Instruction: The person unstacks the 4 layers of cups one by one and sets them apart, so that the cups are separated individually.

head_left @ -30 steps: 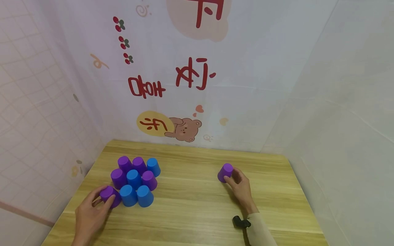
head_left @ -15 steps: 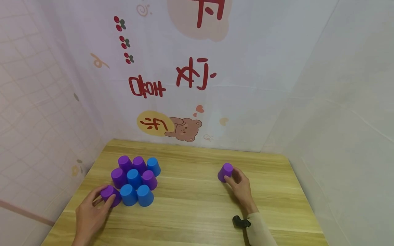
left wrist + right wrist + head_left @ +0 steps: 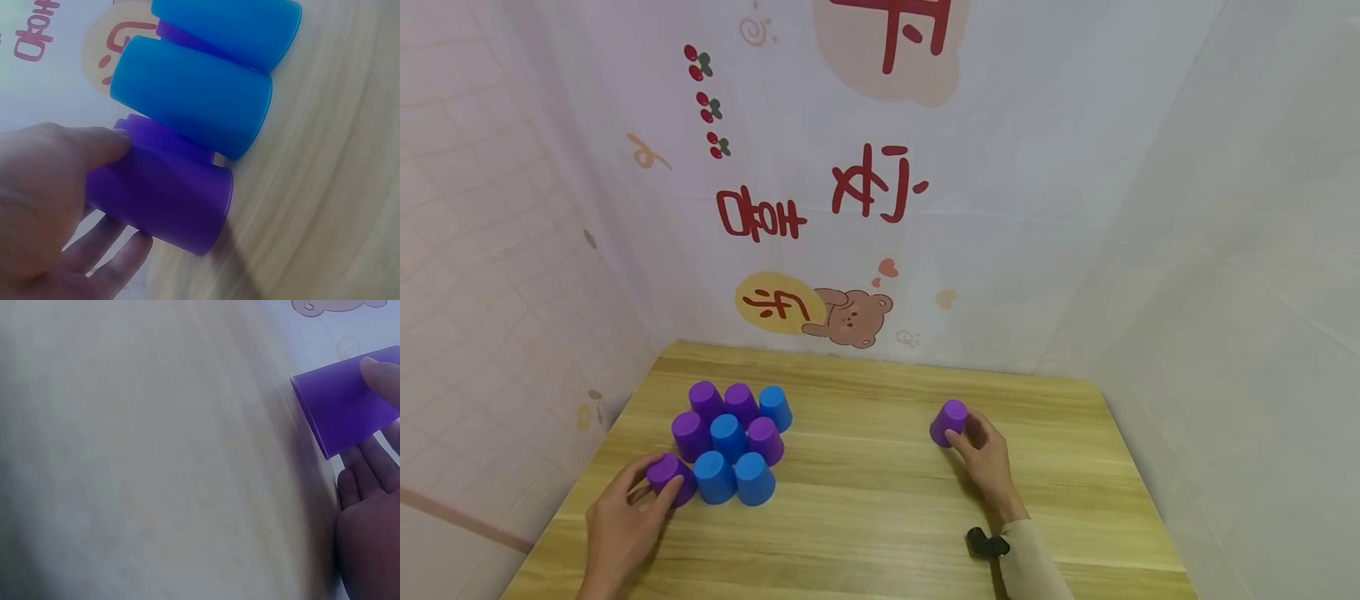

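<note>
My left hand [image 3: 623, 521] holds an upside-down purple cup [image 3: 672, 481] between thumb and fingers, at the near left corner of a cluster of cups. In the left wrist view the thumb [image 3: 103, 145] lies along this cup's side, and a blue cup [image 3: 197, 94] stands right beside it. Off to the right, my right hand [image 3: 987, 462] grips a lone purple cup [image 3: 951, 421], also upside down. The right wrist view shows the thumb [image 3: 382, 378] on that cup's side, with its rim close to the table.
The cluster holds several blue and purple upside-down cups, among them a middle blue cup [image 3: 728, 437] and a far blue cup [image 3: 775, 408]. They stand on a wood-grain table [image 3: 865, 517]. A white printed cloth [image 3: 1000, 208] hangs behind and at both sides.
</note>
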A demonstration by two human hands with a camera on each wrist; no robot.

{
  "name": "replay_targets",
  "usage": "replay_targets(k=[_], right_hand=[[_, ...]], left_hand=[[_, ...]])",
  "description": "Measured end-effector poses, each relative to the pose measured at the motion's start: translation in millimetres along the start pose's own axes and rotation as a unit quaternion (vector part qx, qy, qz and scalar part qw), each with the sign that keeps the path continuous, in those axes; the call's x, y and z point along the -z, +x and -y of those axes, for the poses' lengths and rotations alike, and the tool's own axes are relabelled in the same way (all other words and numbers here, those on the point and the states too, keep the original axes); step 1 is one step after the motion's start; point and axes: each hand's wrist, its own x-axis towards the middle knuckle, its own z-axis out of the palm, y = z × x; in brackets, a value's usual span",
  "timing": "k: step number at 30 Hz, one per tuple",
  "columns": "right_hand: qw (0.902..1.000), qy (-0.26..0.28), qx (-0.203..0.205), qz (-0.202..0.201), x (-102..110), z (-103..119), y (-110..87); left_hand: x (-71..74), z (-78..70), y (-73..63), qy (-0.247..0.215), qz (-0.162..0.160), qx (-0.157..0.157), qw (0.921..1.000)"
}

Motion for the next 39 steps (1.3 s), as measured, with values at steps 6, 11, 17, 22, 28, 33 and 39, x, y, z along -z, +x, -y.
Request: replay_targets(k=[6,11,17,22,28,33,39], right_hand=[[1.0,0.004,-0.003,-0.003,0.8,1.4,0.5],[1.0,0.005,-0.002,0.001,0.9,1.7,1.2],[0.9999,0.006,-0.005,-0.007,0.3,2.1,2.6],[0.9997,0.012,-0.01,-0.018,-0.1,4.6,3.0],[0.9987,0.017,-0.021,-0.043,0.7,11.0,1.1],[0.9979,0.031,-0.021,-0.053,0.7,15.5,1.7],[0.9975,0.04,0.001,-0.058,-2.2,23.6,1.7]], left_hand=[[-0.8,-1.0,-0.2,0.0,-0.001,0.006,1.0],[-0.9,0.2,-0.4,-0.009,-0.006,0.004,0.9999],[-2.5,1.6,-1.8,-0.011,-0.006,0.007,0.9999],[-2.2,1.1,-2.3,-0.016,-0.009,0.01,0.9998],[-1.9,-0.7,-1.6,-0.016,-0.001,0.022,0.9996],[-1.8,0.0,-1.6,-0.019,0.0,0.024,0.9995],[-1.7,1.5,-1.7,-0.021,0.003,0.026,0.9994]])
